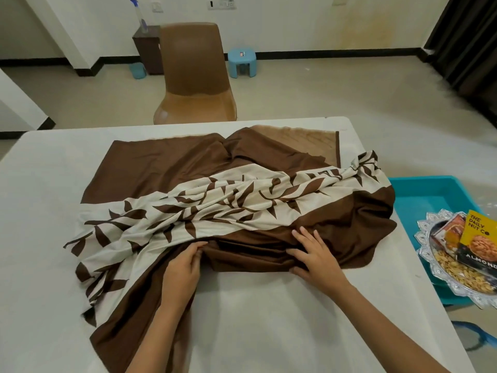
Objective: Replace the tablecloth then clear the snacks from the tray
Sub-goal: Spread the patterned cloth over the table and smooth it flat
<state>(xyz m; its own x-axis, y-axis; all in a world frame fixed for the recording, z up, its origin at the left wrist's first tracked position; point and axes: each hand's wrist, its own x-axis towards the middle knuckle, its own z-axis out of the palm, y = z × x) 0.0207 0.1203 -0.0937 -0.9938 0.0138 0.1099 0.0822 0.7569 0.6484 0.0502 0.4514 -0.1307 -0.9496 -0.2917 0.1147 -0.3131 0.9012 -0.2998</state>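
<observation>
Left fingers (196,252) seemingly pinch tablecloth (188,162) fold; right fingers (309,239) rest flat atop.

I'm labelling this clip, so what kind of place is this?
Probably a dining area in a home: a white table with a leaf-print tablecloth bunched on it, a brown chair behind it, and a silver tray of snack packets to the right.

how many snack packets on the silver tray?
2: the almond pack on the right, an orange pack partly behind its left edge. The tray runs off frame, so more may be hidden.
</observation>
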